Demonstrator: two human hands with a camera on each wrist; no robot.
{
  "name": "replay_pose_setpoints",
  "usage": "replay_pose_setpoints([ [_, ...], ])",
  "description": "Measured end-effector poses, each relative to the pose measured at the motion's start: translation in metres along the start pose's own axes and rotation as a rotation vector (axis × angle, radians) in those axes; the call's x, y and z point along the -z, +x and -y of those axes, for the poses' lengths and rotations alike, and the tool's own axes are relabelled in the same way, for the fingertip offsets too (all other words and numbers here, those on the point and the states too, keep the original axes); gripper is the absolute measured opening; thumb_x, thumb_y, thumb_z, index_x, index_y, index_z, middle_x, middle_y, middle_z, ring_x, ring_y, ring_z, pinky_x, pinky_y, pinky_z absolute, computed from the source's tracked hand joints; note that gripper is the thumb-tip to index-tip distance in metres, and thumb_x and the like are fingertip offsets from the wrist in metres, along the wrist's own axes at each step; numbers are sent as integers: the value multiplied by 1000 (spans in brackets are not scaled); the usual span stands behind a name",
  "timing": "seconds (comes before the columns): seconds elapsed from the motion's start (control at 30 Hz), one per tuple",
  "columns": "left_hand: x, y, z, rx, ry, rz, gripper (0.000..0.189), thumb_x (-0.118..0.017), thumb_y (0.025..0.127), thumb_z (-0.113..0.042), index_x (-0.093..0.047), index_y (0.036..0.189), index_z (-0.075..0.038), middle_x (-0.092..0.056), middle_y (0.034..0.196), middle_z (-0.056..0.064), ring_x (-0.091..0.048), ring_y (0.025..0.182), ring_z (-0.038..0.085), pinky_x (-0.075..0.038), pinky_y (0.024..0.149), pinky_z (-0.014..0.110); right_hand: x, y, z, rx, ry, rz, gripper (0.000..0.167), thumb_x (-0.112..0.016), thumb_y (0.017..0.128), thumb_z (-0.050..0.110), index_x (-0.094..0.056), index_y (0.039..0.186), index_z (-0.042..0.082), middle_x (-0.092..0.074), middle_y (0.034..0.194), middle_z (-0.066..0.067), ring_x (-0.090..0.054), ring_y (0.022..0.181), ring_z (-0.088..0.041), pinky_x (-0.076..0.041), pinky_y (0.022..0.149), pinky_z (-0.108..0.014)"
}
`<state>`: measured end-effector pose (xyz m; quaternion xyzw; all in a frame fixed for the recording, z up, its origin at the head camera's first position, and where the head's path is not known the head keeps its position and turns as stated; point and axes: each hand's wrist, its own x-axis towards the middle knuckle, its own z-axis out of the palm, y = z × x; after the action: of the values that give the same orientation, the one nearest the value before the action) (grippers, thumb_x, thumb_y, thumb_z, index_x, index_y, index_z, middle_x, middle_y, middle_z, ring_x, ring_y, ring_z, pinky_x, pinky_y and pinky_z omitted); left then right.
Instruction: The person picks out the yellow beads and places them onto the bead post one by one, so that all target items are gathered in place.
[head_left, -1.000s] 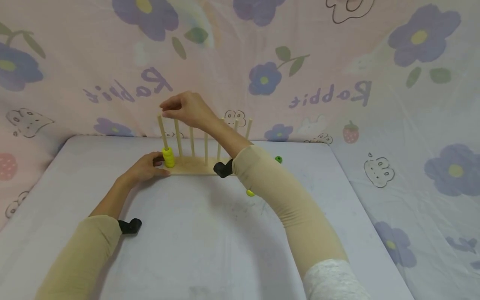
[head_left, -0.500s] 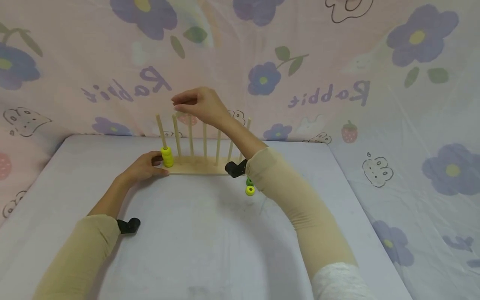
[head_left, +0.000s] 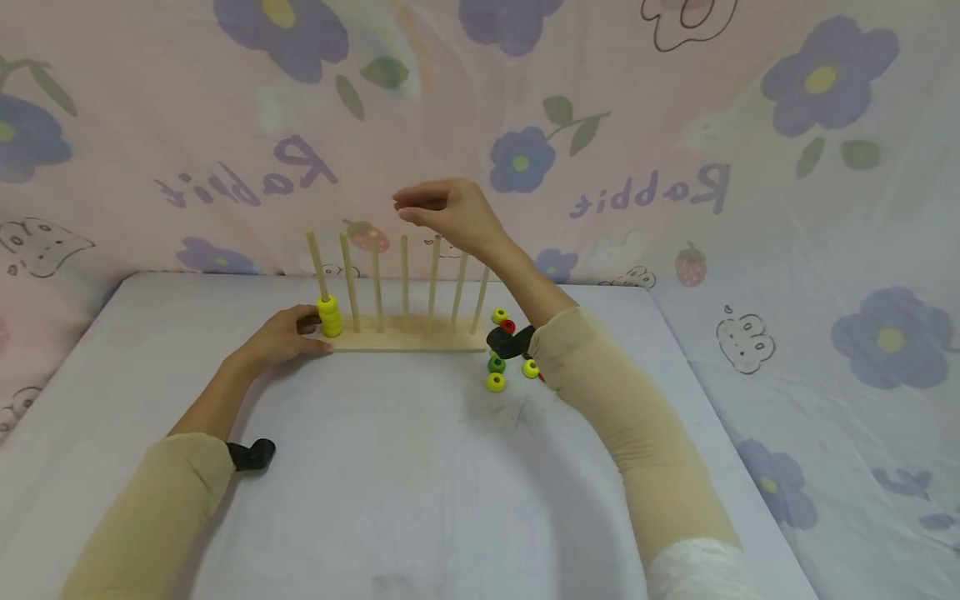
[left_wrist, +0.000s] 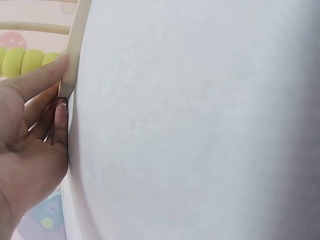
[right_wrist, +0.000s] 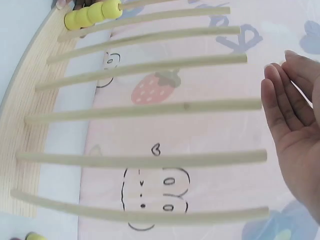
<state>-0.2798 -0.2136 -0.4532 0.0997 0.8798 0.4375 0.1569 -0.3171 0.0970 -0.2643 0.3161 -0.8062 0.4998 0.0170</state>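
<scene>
A wooden peg rack (head_left: 408,340) with several upright pegs stands toward the back of the table. Yellow beads (head_left: 329,317) are stacked low on its leftmost peg. My left hand (head_left: 281,340) grips the rack's left end; in the left wrist view the hand (left_wrist: 35,120) has one finger along the base and the others bent at its end. Above the right half of the rack, my right hand (head_left: 453,212) is raised with nothing in it. Its fingers are held together and extended near the peg tops in the right wrist view, the thumb apart.
Loose beads lie right of the rack: a green one (head_left: 496,365), a yellow one (head_left: 496,382), a red one (head_left: 507,327) and others partly behind my right forearm. A patterned cloth (head_left: 420,108) hangs behind the white-covered table (head_left: 360,483).
My right hand has moved right, from over the leftmost peg to above the right half of the rack. Loose beads behind that arm have come into view. The left hand stays at the rack.
</scene>
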Motion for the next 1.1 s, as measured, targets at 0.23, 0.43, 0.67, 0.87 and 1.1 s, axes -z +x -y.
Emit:
replay_pose_setpoints([
  [0.23, 1, 2, 0, -4, 4, -10, 86, -78, 87, -21, -28, 150, 9, -36, 151, 29, -38, 137, 44, -30, 117, 53, 22, -21, 8, -30, 25, -31, 30, -71, 92, 9, -70, 120, -1, -72, 116, -13, -70, 102, -16, -56, 89, -28],
  [0.43, 2, -2, 3, 1, 17, -12, 84, -78, 87, -20, -29, 149, 11, -36, 150, 32, -39, 135, 46, -32, 115, 55, 30, -45, 22, -27, 40, -58, 28, -70, 92, 5, -69, 118, -7, -72, 114, -15, -71, 100, -18, -57, 90, -29],
  [0.67, -1, -1, 3, -17, 17, -9, 82, -77, 88, -20, -31, 148, 11, -38, 149, 32, -40, 135, 46, -32, 115, 55, 45, -65, 1, 17, 13, -129, 27, -70, 91, 2, -69, 116, -9, -71, 113, -20, -71, 100, -21, -57, 91, -31],
  [0.87, -2, 1, 3, 1, 4, -23, 84, -78, 87, -23, -32, 149, 9, -40, 149, 30, -42, 134, 45, -33, 115, 54, 58, -76, -20, 3, 28, -154, 27, -73, 90, 7, -72, 115, -3, -73, 111, -14, -70, 100, -17, -56, 92, -30],
  [1.1, -1, -1, 4, 8, -7, -17, 84, -78, 87, -21, -31, 149, 9, -39, 149, 29, -41, 135, 45, -32, 115, 54, 66, -93, -32, -5, 11, -155, 26, -73, 91, 11, -73, 114, -1, -73, 113, -13, -70, 101, -18, -56, 92, -29],
])
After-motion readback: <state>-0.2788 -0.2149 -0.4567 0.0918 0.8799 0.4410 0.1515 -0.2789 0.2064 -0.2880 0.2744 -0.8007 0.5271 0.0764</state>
